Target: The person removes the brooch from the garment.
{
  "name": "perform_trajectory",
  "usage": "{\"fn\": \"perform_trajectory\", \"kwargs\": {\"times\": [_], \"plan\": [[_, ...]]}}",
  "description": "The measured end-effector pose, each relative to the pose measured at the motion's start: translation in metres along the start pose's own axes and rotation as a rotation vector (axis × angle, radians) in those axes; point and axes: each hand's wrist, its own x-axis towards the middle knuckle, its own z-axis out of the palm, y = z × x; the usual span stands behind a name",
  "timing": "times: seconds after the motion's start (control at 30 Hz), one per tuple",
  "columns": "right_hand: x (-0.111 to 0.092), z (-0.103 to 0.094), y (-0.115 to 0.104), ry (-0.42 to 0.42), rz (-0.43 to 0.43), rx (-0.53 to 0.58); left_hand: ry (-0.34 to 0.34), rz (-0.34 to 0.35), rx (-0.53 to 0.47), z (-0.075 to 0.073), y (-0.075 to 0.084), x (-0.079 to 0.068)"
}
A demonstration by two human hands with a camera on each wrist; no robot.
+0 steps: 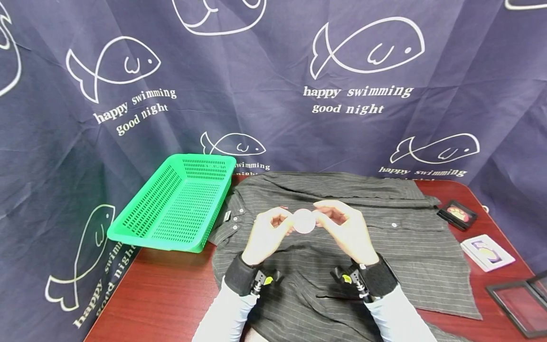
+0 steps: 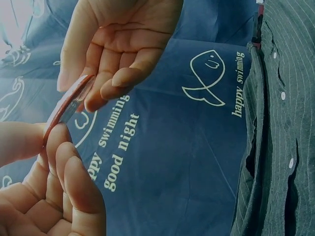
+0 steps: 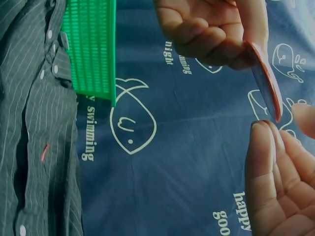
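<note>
A thin round disc [image 1: 304, 221] with a pale pinkish face is up above the dark shirt, between both hands. In the left wrist view the disc [image 2: 69, 103] is seen nearly edge-on, with a red rim and a shiny grey back. My left hand [image 1: 268, 232] pinches its left edge between thumb and fingertips. My right hand [image 1: 347, 230] is at the opposite edge. In the right wrist view, the right fingertips [image 3: 261, 127] are right at the rim while the thumb stands a little apart from it. Beneath both hands spreads the grey pinstriped shirt [image 1: 410, 251] with white buttons.
A green plastic basket [image 1: 200, 241] stands left of the shirt on the reddish wooden table [image 1: 171, 289]. Along the right lie a small black case [image 1: 457, 214] with a paw design, a stack of cards [image 1: 488, 252] and a black-framed clear case [image 1: 519, 308]. A fish-print curtain [image 1: 273, 104] hangs behind.
</note>
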Motion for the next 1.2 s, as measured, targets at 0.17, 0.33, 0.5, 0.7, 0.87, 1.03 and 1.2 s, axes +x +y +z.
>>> {"fn": "perform_trajectory", "kwargs": {"times": [0.17,0.33,0.5,0.7,0.87,1.03,1.2], "plan": [[-0.0011,-0.0021,-0.0022,-0.001,-0.064,-0.032,0.007,-0.011,-0.014,-0.0021,-0.0001,0.0005],[-0.0026,-0.0050,-0.0025,-0.015,-0.156,-0.186,0.006,-0.017,-0.013,-0.0042,0.0004,0.0007],[-0.0036,-0.0071,-0.0021,-0.021,-0.255,-0.265,0.002,-0.028,-0.026,-0.0046,0.0006,0.0005],[-0.0039,-0.0072,-0.0015,-0.016,-0.416,-0.347,-0.009,-0.050,-0.045,-0.0052,0.0012,0.0001],[-0.0042,-0.0075,0.0001,-0.045,-0.552,-0.373,-0.022,-0.070,-0.057,-0.0058,0.0031,0.0000],[-0.0047,-0.0073,0.0029,-0.050,-0.636,-0.424,-0.029,-0.089,-0.064,-0.0045,0.0031,-0.0001],[-0.0048,-0.0053,0.0048,-0.028,-0.677,-0.518,-0.032,-0.116,-0.065,-0.0025,0.0015,0.0002]]}}
